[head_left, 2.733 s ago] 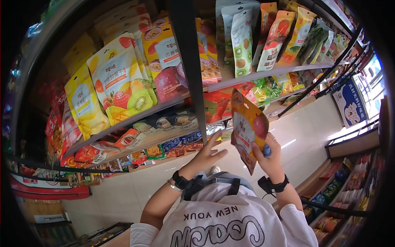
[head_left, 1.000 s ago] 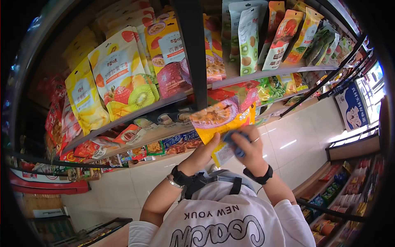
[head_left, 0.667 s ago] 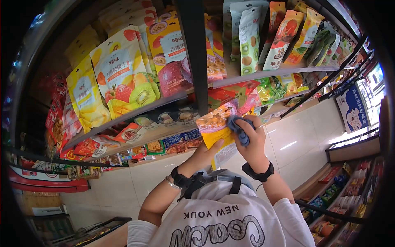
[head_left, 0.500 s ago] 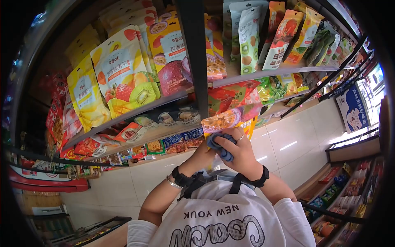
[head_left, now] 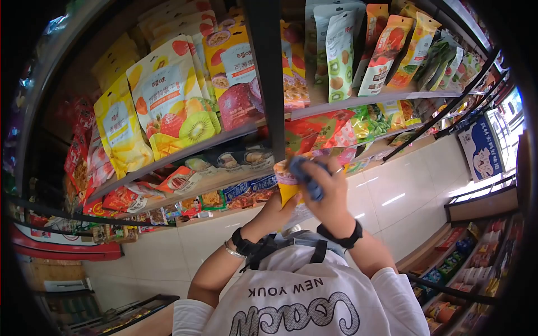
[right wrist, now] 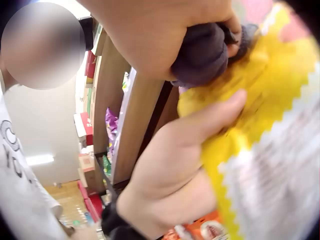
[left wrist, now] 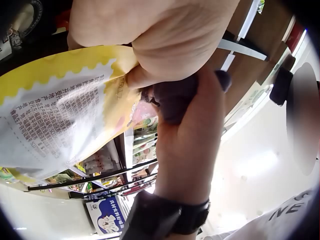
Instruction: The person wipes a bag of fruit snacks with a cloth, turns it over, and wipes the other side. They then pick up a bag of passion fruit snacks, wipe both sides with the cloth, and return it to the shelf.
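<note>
A yellow snack bag (head_left: 287, 189) is gripped near its edge by my left hand (head_left: 270, 215), the thumb lying on the printed side. My right hand (head_left: 330, 203) holds a bunched blue-grey cloth (head_left: 307, 178) against the bag's upper part. In the left wrist view the bag (left wrist: 60, 112) shows a white panel of small print, and the cloth (left wrist: 175, 97) sits in the right hand (left wrist: 192, 135). From the right wrist, the cloth (right wrist: 202, 55) touches the yellow end of the bag (right wrist: 270, 95), close to the left thumb.
Upright fruit snack bags (head_left: 165, 92) fill the upper shelf at left, with kiwi bags (head_left: 339, 56) further right. A dark post (head_left: 269, 73) stands between them. Lower shelves hold small packets (head_left: 252, 193). Another rack (head_left: 465, 263) stands at lower right, beyond the tiled floor (head_left: 386, 196).
Over the last second the right hand with the cloth has moved left and back and forth across the bag. The bag has tipped, showing less of its front. My left hand keeps its grip.
</note>
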Motion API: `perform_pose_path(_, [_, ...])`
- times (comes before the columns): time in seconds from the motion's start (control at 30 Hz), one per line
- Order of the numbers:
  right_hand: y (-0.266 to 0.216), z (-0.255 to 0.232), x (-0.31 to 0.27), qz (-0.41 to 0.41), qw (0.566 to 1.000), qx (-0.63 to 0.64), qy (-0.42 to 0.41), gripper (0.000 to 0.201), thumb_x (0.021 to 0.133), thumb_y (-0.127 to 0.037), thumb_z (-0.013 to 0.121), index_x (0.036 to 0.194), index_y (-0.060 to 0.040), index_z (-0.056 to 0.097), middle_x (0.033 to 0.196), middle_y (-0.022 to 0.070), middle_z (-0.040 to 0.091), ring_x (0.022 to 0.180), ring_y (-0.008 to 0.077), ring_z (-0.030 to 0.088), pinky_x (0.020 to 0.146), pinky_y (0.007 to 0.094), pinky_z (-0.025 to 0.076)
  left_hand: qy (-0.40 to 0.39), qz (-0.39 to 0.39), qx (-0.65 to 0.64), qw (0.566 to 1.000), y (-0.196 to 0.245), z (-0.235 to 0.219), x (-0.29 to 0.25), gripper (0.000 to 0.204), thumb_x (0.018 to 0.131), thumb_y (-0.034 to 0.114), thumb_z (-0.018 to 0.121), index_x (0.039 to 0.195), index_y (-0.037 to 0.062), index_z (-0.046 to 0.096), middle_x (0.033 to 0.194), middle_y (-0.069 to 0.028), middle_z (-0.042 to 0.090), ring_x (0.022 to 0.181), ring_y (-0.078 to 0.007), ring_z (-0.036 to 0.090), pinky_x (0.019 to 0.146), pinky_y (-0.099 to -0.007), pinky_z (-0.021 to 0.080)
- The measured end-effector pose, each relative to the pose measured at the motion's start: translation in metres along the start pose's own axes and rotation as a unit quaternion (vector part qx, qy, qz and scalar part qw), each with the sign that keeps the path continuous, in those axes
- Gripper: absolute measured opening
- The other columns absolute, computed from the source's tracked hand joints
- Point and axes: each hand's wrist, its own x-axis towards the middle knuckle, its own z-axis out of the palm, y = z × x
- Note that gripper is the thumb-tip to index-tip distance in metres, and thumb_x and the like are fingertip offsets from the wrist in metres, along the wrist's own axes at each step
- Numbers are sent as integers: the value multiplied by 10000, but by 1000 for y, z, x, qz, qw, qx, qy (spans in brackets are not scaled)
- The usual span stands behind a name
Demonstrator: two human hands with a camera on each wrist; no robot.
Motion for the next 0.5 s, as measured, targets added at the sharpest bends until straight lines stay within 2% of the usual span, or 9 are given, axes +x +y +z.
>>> perform_pose_path(0.03, [-6,4,-2,-11,1000,-3,2,492,566,5,731,1042,-84,648,1031,146,575,910,346,584,779,417,489,9,12,-1,1000,-2,1,-1,400,967,122,495,1348,44,404,1295,-71,514,1202,-183,493,1019,-340,382])
perform_pose_path(0.1, [-23,5,-5,-75,996,0,-52,480,552,-10,746,1019,-81,661,1023,144,578,923,348,584,771,408,492,33,44,36,998,3,2,-6,375,956,95,477,1322,34,419,1269,-82,532,1180,-191,514,992,-338,402])
perform_pose_path(0.17, [-17,0,1,-56,998,4,-30,446,573,8,729,1007,-72,663,1020,153,573,928,351,586,773,405,495,64,30,11,997,7,2,-7,312,957,83,449,1258,7,476,1185,-101,583,1118,-195,555,947,-321,428])
perform_pose_path(0.2, [-2,-1,2,-35,999,-14,15,456,584,2,732,1026,-78,654,1036,150,568,931,351,578,773,413,491,74,11,-3,997,8,0,-8,286,963,87,445,1226,-4,506,1141,-103,608,1077,-187,575,922,-311,440])
perform_pose_path(0.23, [13,-3,5,-15,998,-31,60,466,595,-4,736,1045,-83,645,1053,147,564,934,352,570,774,421,487,95,56,-10,994,18,3,-8,267,982,127,471,1205,-4,539,1086,-90,625,1012,-149,580,889,-304,446])
perform_pose_path(0.3, [31,-18,15,62,989,-77,106,404,644,28,698,1035,-65,648,1025,152,578,900,360,584,765,407,488,53,4,5,999,22,-6,-14,332,992,148,493,1286,-4,511,1232,-58,584,1154,-133,514,981,-287,398])
perform_pose_path(0.4, [32,-20,7,36,994,-55,86,399,640,49,669,1027,-46,651,979,169,591,886,344,615,760,379,504,63,46,16,997,25,-3,-14,287,993,158,487,1222,-3,552,1127,-69,628,1031,-124,570,905,-290,440])
perform_pose_path(0.47, [8,-8,-6,-6,998,-11,57,397,625,45,675,1013,-36,658,962,175,599,868,339,628,749,374,512,85,32,-46,995,21,1,-11,292,992,160,492,1229,0,549,1149,-74,626,1062,-128,564,922,-278,430])
perform_pose_path(0.5, [2,-4,-13,-21,999,29,38,447,602,15,717,1036,-82,672,996,149,580,887,343,603,741,407,509,94,25,-75,992,20,2,-9,295,991,161,494,1232,1,547,1160,-77,625,1077,-130,561,930,-272,425])
